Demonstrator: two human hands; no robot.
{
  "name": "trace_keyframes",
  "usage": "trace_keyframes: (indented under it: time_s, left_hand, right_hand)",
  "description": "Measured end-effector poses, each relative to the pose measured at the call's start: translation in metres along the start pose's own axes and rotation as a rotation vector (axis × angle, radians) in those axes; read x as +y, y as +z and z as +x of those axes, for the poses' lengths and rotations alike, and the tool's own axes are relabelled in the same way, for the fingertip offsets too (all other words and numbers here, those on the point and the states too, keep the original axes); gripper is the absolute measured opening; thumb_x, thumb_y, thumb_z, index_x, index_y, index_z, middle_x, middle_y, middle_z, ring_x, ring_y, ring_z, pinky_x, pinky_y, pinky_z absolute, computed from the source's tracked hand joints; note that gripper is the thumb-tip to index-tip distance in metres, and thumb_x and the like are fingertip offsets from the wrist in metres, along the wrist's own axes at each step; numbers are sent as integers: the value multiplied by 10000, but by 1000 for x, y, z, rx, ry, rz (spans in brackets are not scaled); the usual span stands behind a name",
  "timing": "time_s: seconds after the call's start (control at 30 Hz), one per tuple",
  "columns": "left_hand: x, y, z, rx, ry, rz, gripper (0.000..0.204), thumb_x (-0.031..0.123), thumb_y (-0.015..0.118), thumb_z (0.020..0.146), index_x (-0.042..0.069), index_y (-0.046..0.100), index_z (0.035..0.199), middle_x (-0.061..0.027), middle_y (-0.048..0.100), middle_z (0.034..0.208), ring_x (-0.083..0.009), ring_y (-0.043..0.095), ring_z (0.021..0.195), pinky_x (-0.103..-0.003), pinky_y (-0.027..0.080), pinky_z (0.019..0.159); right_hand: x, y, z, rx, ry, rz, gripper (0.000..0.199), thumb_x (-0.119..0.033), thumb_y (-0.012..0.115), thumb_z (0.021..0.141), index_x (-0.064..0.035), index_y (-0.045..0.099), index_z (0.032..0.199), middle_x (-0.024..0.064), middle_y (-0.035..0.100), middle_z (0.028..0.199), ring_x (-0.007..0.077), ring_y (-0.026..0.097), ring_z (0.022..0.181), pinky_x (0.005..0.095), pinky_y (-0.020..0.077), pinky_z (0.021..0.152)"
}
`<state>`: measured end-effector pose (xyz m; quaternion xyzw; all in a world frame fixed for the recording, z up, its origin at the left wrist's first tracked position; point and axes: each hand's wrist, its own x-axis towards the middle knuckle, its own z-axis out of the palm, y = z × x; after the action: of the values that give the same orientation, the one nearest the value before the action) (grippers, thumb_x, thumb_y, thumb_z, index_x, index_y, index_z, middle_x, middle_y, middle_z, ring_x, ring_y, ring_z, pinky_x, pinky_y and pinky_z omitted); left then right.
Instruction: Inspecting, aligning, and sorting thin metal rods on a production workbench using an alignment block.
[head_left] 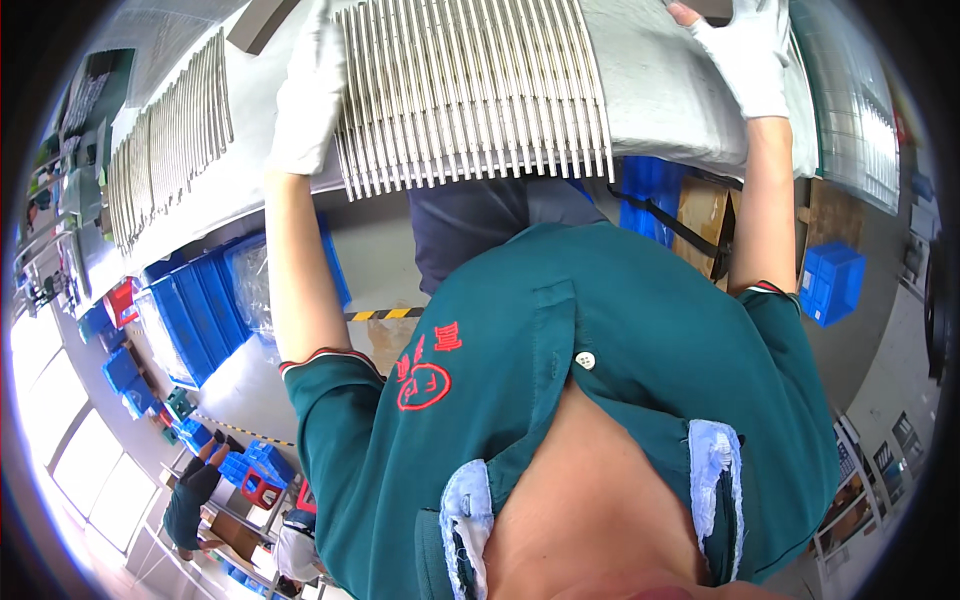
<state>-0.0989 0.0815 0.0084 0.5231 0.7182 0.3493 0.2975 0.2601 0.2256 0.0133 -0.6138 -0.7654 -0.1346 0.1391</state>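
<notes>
A row of slim silvery metal rods lies side by side on the pale-covered table at the top. My left hand, in a white glove, rests along the row's left edge with its fingers stretched out and slightly blurred. To the right of the rods, my right hand is spread on the table, also gloved, its bare thumb tip pointing left. A dark block shows between that thumb and the palm; the frame's upper edge cuts off the fingertips, so a grip on it does not show.
Another set of thin rods lies at the far left of the table. A brown-grey bar sits left of my left hand. Blue crates stand below on the left, a blue bin on the right. A person bends at the lower left.
</notes>
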Motion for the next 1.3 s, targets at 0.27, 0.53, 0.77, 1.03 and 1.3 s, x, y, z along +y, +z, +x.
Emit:
trace_keyframes:
  time_s: [0.27,0.53,0.77,1.03,1.3]
  left_hand:
    - [-52,11,22,-48,147,-1558,632,503,406,1012,37,405,1439,-184,459,1428,-284,383,1359,-397,233,1172]
    - [-59,11,21,-420,159,-2234,603,506,397,1017,44,445,1402,-144,515,1348,-236,438,1285,-376,279,1152]
    - [-69,9,23,-556,136,-2428,619,516,412,1009,51,431,1417,-140,489,1393,-235,420,1314,-383,280,1152]
    - [-69,12,25,-564,153,-2388,622,538,400,1006,62,447,1404,-133,496,1389,-236,435,1299,-390,297,1136]
    - [-65,7,19,-431,176,-2175,666,549,374,1008,56,387,1455,-165,443,1448,-261,375,1362,-399,253,1163]
  right_hand:
    - [-108,-8,-10,-352,-895,614,830,-468,605,883,-43,270,1512,265,299,1514,429,259,1417,489,214,1171]
    - [-137,1,4,-362,-1003,490,728,-483,537,913,-43,368,1469,282,343,1478,432,275,1405,493,176,1184]
    - [-90,-4,11,-477,-913,440,749,-431,567,903,-39,325,1493,273,278,1525,426,220,1434,491,167,1186]
    - [-129,-6,23,-417,-1012,560,764,-437,556,906,-29,298,1499,290,265,1522,430,223,1430,500,172,1181]
    - [-217,-4,8,-457,-1242,565,755,-560,460,935,-48,358,1481,265,253,1540,413,213,1441,481,152,1192]
